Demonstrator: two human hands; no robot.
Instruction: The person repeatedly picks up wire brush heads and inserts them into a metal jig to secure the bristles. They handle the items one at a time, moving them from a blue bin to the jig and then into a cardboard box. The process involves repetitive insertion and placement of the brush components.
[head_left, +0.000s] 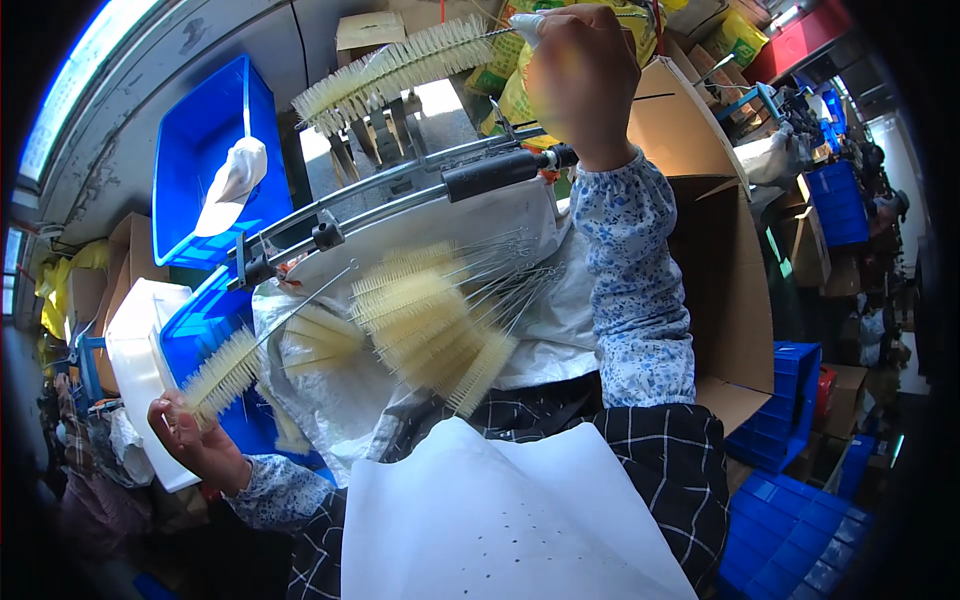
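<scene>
R hand (585, 85) grips brush (400, 75) by wire (496, 33), bristles (350, 97) left of grip; L hand (195, 440) holds 2nd brush (225, 372). Prob light/springy, grab wire.

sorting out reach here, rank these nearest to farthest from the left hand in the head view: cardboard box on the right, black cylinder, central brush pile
From the left hand:
1. Central brush pile, to its right
2. Black cylinder, farther up and right
3. Cardboard box, far right, beyond the patterned sleeve
</scene>
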